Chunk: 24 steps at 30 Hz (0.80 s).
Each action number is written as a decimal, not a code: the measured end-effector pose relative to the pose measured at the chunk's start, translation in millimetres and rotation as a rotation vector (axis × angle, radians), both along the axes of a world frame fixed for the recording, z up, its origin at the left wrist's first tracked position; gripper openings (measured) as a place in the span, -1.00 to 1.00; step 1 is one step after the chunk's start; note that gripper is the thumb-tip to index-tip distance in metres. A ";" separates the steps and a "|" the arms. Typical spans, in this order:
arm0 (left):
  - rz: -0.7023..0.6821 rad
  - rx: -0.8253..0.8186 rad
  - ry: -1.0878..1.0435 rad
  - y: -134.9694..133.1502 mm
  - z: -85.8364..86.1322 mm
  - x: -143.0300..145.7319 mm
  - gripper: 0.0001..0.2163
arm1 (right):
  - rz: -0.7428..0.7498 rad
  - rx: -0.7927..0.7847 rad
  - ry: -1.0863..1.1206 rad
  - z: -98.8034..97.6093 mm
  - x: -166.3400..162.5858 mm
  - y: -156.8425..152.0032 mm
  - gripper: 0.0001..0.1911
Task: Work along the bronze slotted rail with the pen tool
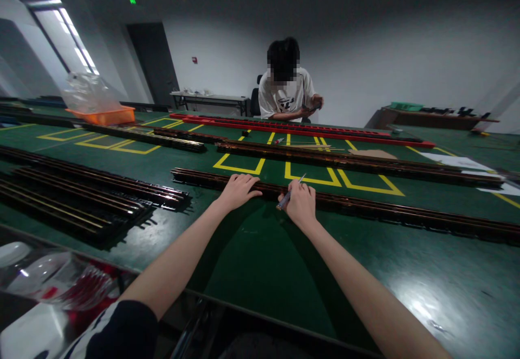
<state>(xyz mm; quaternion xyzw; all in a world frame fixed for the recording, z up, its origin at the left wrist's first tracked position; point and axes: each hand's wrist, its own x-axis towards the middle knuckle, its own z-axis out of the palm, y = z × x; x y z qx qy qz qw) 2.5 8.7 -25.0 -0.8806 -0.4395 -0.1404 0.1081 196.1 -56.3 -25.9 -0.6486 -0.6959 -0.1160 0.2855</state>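
Observation:
A long dark rail with copper-coloured strips (365, 208) lies across the green table in front of me. My left hand (239, 192) rests over this rail toward its left end, fingers stretched out and thumb apart on the near side. Just to the right, my right hand (301, 203) is closed around a slim hand tool (283, 202) with a greyish handle. Its thin metal tip sticks up beyond my fingers, above the rail. The tool's exact kind is too blurred to make out.
More dark rails (81, 196) lie bundled at the left. Another long rail (325, 156) and a red rail (300, 129) run farther back. An orange basket (103, 115) holds clear plastic bags. A person (286, 93) sits opposite. Plastic containers (44, 278) are at lower left.

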 end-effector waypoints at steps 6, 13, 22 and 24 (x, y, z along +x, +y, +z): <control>0.037 0.002 -0.005 -0.7 1.4 -1.1 -0.58 | -0.077 0.000 0.079 1.1 -3.5 0.4 -0.76; 0.027 -0.026 -0.003 -2.0 3.2 -0.3 -0.57 | -0.092 0.026 0.093 0.8 -4.3 0.6 -0.75; 0.030 -0.028 -0.009 2.4 1.0 -2.7 -0.57 | -0.079 0.047 0.162 -5.0 7.4 3.7 -0.76; 0.029 -0.025 -0.011 2.5 0.6 -2.4 -0.58 | -0.037 0.029 0.144 -4.8 8.4 3.4 -0.75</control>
